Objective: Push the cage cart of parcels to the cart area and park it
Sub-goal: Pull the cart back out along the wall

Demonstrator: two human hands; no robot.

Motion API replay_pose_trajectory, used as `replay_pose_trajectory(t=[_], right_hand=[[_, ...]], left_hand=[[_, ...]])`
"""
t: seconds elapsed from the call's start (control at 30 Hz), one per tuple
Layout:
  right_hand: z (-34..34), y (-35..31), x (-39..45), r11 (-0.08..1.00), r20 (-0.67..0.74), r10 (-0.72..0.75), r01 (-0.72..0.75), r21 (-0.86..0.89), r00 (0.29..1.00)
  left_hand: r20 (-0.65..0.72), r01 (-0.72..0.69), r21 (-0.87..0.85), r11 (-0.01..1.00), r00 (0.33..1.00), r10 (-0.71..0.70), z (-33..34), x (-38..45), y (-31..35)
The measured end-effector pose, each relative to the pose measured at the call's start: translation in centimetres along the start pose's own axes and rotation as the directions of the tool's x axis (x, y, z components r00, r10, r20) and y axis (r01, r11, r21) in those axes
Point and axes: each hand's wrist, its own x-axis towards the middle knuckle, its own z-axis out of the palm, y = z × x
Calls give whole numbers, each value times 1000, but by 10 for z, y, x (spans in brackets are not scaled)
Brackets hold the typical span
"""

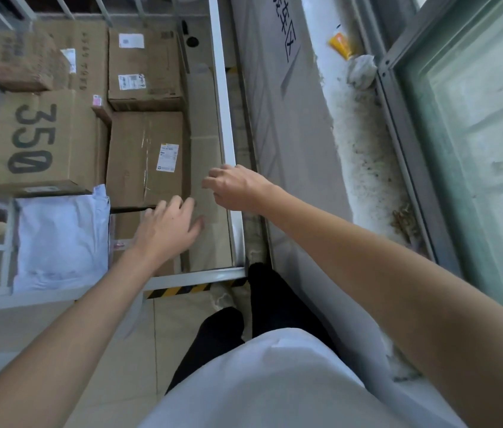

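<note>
Looking down from the head camera, the cage cart (224, 88) fills the left and middle of the view, its white right rail running close along a grey floor strip (290, 125) painted with dark characters. Beyond that strip lie a rough white ledge (364, 168) and a glass door (475, 143), so there is little room on the cart's right side. The near rail crosses just ahead of the person's dark shoes, above a yellow-and-black striped bar (179, 290), with pale floor tiles (139, 350) open behind.

Inside the cart sit cardboard boxes: one marked 350 (43, 140) at the left, a labelled box (146, 156) in the middle, another box (145, 66) farther back, and a white plastic mailer (61, 239) in the near left corner.

The left hand (168, 228) reaches over the near rail, palm down, fingers spread and loose above the boxes, gripping nothing. The right hand (237, 188) hovers beside the right rail, fingers loosely curled, knuckles up; whether they touch the rail cannot be told.
</note>
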Motion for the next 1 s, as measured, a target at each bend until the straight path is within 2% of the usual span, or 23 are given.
replay_pose_trajectory(t=[0.17, 0.43, 0.9, 1.0], right_hand=[[3, -6, 6, 1000, -33, -28, 27, -12, 999], [-11, -1, 39, 995, -1, -83, 83, -59, 997], [-17, 4, 53, 996, -1, -48, 48, -73, 999], [-12, 0, 43, 996, 44, -50, 53, -69, 998]], left_hand=[[-31, -1, 21, 1000, 1000, 2, -2, -7, -12], [-97, 75, 15, 997, 993, -73, -4, -9, -32], [-81, 96, 18, 995, 992, -94, -2, -5, -51], [-48, 81, 3, 997, 996, -81, 0, -7, -48]])
